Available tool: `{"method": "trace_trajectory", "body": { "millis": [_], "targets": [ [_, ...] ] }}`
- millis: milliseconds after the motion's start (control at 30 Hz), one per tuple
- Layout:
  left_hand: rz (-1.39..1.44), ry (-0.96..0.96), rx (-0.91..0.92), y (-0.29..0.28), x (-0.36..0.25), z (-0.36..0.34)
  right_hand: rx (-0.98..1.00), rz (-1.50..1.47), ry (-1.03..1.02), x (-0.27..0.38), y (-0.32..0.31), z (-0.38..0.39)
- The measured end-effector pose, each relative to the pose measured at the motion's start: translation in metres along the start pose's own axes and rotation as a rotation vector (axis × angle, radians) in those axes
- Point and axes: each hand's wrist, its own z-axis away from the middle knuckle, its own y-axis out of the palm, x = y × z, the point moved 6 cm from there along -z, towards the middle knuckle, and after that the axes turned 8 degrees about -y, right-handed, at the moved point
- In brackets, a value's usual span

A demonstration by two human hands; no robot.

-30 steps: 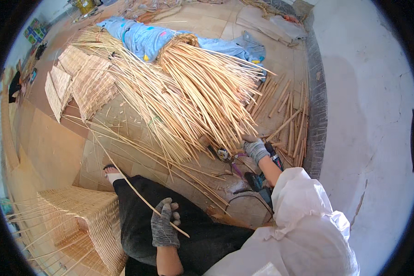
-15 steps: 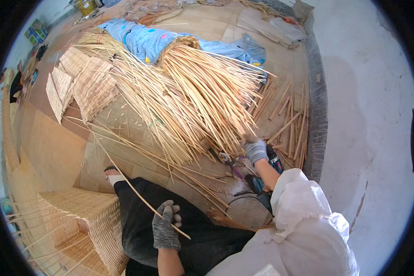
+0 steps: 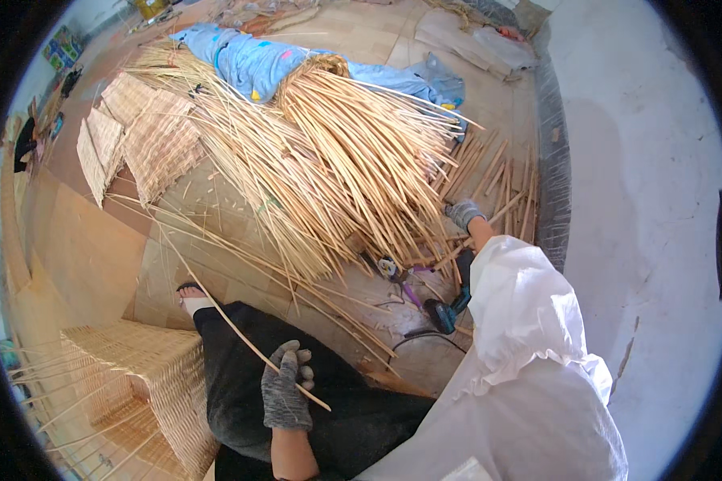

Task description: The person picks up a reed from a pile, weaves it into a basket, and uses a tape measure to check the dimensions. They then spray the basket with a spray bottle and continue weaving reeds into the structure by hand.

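Pictured on a tiled floor [image 3: 156,289] beside a pale wall [image 3: 634,160]: a broad fan of canes [image 3: 369,152], gathered through a straw-coloured band [image 3: 321,64] and partly covered by blue cloth [image 3: 253,64], perhaps to keep the lengths together. Placed against the left leg, an unfinished basket [image 3: 172,393], stakes pointing left, apparently within easy reach. Laid out beyond, woven panels [image 3: 164,136]. Strewn near the wall, short sticks [image 3: 501,192]. Held in the gloved left hand [image 3: 287,389], fingers curled around it, one long thin cane [image 3: 241,335], slanting across dark clothing, probably gripped near one end for control. Outstretched to the ends of the fan, the gloved right hand [image 3: 464,215], fingertips partly hidden; impossible to tell whether closed on anything. Set down below, perhaps for ready use, a teal-and-black power tool [image 3: 440,314] and a purple-handled tool [image 3: 393,272]. Coloured green and blue at far upper left, a package [image 3: 62,48]; too small to read, as with any label on the tools
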Motion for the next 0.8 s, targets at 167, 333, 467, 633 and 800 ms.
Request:
{"method": "trace_trajectory", "body": {
  "millis": [167,333,467,633,800],
  "targets": [
    [-0.024,0.000,-0.019,0.001,0.000,0.000,0.314,-0.289,0.277,-0.006,0.043,0.044],
    [-0.030,0.002,-0.023,0.004,0.001,-0.001,0.054,-0.685,0.246,-0.012,0.053,0.082],
    [-0.035,0.003,0.002,0.007,0.001,-0.004,0.026,-1.381,0.328,-0.011,0.081,0.084],
    [-0.079,-0.017,-0.039,0.005,0.003,-0.005,-0.026,-0.899,-0.264,0.018,0.077,0.074],
    [-0.027,0.004,-0.006,0.006,0.002,-0.004,-0.029,-1.399,0.402,0.009,0.084,0.104]
  ]
}}
